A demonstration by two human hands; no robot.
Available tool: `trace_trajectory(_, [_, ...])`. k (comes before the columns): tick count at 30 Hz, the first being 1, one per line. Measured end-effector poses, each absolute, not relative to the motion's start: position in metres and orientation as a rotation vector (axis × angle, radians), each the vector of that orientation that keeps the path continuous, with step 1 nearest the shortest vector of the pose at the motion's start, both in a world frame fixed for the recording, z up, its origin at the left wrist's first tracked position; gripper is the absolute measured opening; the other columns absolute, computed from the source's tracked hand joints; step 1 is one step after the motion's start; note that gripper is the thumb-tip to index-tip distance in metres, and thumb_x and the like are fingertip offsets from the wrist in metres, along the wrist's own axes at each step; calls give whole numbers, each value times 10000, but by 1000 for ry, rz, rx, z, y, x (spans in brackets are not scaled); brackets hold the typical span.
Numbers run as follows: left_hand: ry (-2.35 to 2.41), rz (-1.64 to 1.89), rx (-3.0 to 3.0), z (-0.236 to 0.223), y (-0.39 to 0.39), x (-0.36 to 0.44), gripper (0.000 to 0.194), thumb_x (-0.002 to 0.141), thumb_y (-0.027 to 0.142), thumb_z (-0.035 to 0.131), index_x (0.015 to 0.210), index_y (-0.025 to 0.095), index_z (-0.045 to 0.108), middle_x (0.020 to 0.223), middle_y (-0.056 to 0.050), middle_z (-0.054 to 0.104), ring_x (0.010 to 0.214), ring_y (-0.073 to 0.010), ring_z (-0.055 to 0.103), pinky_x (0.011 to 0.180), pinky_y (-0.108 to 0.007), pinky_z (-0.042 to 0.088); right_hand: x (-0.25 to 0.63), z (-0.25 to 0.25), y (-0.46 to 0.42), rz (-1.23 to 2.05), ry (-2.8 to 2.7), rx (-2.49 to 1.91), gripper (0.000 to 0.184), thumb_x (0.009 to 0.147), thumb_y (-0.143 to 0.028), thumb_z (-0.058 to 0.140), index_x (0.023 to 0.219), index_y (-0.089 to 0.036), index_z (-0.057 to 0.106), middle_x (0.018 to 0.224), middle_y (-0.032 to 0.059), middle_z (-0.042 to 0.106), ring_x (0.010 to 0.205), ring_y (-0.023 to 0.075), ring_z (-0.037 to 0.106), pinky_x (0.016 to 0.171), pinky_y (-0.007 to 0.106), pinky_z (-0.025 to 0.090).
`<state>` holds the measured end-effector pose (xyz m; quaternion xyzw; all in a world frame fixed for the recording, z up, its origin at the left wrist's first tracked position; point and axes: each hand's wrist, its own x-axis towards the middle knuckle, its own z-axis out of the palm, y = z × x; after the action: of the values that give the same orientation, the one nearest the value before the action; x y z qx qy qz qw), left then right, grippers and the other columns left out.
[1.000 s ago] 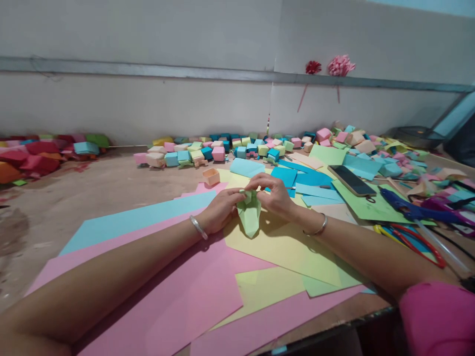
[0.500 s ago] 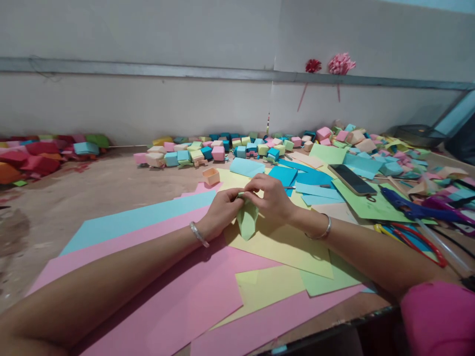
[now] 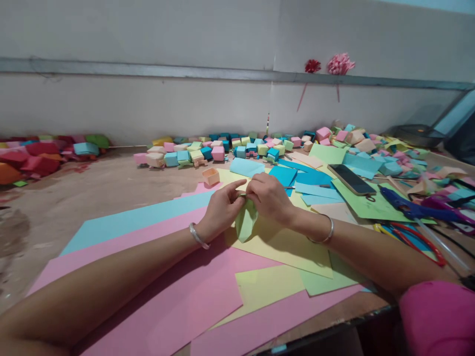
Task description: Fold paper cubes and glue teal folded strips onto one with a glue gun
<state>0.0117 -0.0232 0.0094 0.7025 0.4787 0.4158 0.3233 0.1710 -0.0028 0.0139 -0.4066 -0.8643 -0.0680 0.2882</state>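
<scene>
Between my two hands is a piece of folded light green paper [image 3: 246, 223], its pointed end hanging toward me. My left hand [image 3: 224, 206] pinches its far left edge between thumb and fingers, the index finger stretched out above. Curled fingers of my right hand [image 3: 270, 199] grip the same paper at its far right edge. The upper part of the fold is hidden by the fingers. Beneath both hands lies a yellow paper sheet [image 3: 285, 247]. A small open peach paper box [image 3: 211, 176] stands just beyond my left hand.
Pink sheets [image 3: 166, 296] and a blue sheet [image 3: 148, 212] spread on the left. Folded paper cubes [image 3: 218, 154] line the wall. On the right lie a phone [image 3: 351, 180], a blue glue gun [image 3: 411, 205], red-handled scissors [image 3: 419, 242] and paper scraps [image 3: 399, 163].
The green paper's sides have drawn together, so it looks narrower and its inside no longer shows. My right fingers have curled in over its far edge; my left index finger has lifted and straightened.
</scene>
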Motion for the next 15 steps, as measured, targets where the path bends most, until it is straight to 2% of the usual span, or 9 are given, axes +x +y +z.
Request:
trace_trajectory(7, [1360, 1061, 1997, 6, -23, 9, 586, 796, 189, 502, 1377, 110, 522, 571, 71, 449, 542, -108, 402, 540, -225, 355, 171, 16, -9, -199, -2322, -1103, 188, 902, -173, 519, 802, -168, 678, 800, 60, 621, 762, 177, 483, 644, 313, 247])
trace_trajectory(11, [1351, 1023, 2040, 5, -25, 10, 679, 784, 139, 474, 1459, 108, 409, 553, 83, 432, 533, -109, 398, 550, -223, 355, 169, 17, -13, -221, -2346, -1049, 217, 855, -128, 512, 686, -161, 645, 722, 48, 606, 735, 170, 469, 625, 314, 227])
trace_trajectory(15, [1325, 1025, 2071, 9, -30, 13, 652, 806, 150, 476, 1454, 112, 415, 554, 81, 444, 532, -108, 399, 557, -223, 351, 170, 15, -9, -204, -2362, -966, 216, 788, -78, 502, 621, -155, 615, 658, 40, 574, 685, 156, 453, 618, 294, 263])
